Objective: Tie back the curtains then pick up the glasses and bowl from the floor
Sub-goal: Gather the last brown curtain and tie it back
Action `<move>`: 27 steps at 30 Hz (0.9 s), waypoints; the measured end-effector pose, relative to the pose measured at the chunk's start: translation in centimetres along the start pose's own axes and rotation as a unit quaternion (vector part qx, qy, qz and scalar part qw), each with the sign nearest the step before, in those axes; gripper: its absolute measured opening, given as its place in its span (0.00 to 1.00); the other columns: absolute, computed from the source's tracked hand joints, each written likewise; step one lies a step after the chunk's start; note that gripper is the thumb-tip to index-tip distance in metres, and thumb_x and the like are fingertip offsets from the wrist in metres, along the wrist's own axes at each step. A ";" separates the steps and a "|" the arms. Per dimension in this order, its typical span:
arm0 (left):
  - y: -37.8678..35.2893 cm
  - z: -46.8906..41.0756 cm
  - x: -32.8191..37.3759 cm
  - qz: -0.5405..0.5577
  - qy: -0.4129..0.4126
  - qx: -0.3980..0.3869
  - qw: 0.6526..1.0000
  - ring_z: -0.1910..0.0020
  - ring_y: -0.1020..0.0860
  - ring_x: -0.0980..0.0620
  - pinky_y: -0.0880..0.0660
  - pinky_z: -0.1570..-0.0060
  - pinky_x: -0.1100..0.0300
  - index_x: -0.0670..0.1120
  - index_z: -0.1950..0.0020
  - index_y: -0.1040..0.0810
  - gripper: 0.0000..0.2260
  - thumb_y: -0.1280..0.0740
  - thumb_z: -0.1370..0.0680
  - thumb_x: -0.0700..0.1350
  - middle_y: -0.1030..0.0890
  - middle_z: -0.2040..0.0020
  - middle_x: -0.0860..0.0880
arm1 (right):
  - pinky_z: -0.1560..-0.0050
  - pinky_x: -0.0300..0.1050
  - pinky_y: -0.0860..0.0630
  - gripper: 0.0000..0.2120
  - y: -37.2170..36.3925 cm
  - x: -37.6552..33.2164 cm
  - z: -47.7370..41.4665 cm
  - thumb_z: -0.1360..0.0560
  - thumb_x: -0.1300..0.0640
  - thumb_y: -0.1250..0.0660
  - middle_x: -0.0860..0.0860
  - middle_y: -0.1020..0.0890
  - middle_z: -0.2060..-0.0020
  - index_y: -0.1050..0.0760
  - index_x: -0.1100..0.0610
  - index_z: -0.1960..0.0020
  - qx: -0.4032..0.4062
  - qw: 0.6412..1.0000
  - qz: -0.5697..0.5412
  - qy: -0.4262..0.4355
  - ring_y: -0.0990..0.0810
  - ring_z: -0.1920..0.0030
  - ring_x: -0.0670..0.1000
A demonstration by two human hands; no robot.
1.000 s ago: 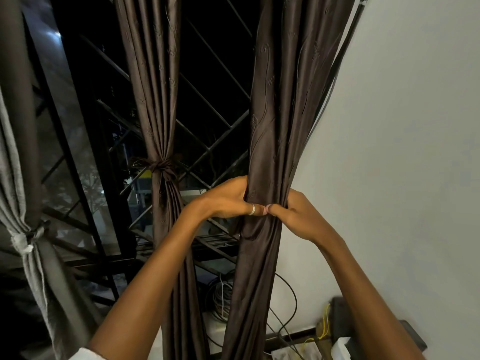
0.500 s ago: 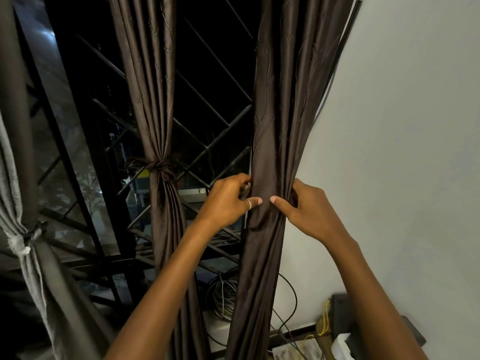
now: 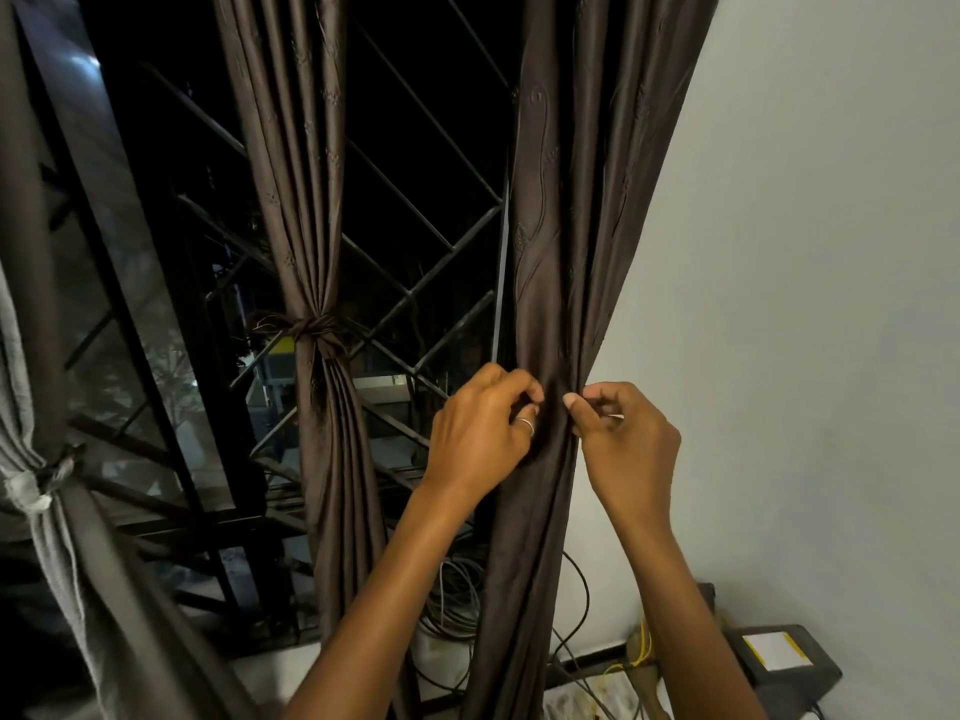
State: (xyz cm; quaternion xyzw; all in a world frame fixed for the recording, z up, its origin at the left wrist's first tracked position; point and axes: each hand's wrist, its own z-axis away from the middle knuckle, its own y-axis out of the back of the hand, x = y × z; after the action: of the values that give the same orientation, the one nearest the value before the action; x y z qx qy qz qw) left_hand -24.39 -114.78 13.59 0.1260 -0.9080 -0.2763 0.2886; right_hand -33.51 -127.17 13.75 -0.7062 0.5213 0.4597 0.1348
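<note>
A dark brown curtain (image 3: 566, 210) hangs beside the white wall, gathered into a narrow bunch at waist height. My left hand (image 3: 480, 428), with a ring on one finger, pinches its folds from the left. My right hand (image 3: 626, 444) pinches the folds from the right, thumb and forefinger tips at the cloth. A second brown curtain (image 3: 311, 226) to the left is tied with a knot (image 3: 311, 327). A grey curtain (image 3: 31, 459) at the far left is tied too. No glasses or bowl are in view.
A black metal window grille (image 3: 415, 283) stands behind the curtains, with night outside. Coiled cables (image 3: 457, 600) lie on the sill below. A dark box with a yellow-white label (image 3: 779, 662) sits at the lower right by the wall (image 3: 805, 304).
Both hands have loosened their full grasp round the right curtain and now hold it only with pinching fingertips. The bunch has stayed gathered.
</note>
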 end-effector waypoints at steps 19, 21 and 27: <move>1.0 -0.7 0.7 0.234 0.126 -0.088 0.960 0.55 0.18 0.57 0.18 0.52 0.53 0.54 0.55 0.13 0.16 0.35 0.22 0.63 0.18 0.56 0.53 | 0.36 0.49 0.21 0.16 -0.1 -1.5 3.5 0.18 0.61 0.36 0.41 0.15 0.43 0.19 0.46 0.35 -0.127 0.972 -0.195 -0.041 0.19 0.40 0.41; 1.2 -1.0 0.6 0.236 0.136 -0.097 0.957 0.55 0.17 0.55 0.18 0.52 0.49 0.49 0.59 0.15 0.22 0.38 0.21 0.63 0.17 0.59 0.49 | 0.38 0.40 0.21 0.20 -0.4 -1.7 3.7 0.21 0.62 0.32 0.40 0.17 0.42 0.22 0.47 0.32 -0.133 0.978 -0.160 -0.018 0.20 0.41 0.36; 1.5 -1.1 0.6 0.232 0.154 -0.096 0.956 0.59 0.16 0.57 0.18 0.50 0.50 0.49 0.59 0.14 0.20 0.37 0.20 0.61 0.16 0.61 0.51 | 0.43 0.25 0.28 0.25 -2.0 -1.3 3.8 0.26 0.61 0.26 0.42 0.19 0.43 0.24 0.47 0.31 -0.096 0.992 -0.022 0.083 0.20 0.44 0.38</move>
State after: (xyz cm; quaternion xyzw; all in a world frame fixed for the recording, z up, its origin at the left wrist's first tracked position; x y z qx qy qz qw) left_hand -24.28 -114.28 15.48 -0.0751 -0.8259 -0.2652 0.4918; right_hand -33.75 -122.96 12.11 -0.7633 0.4682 0.4439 0.0328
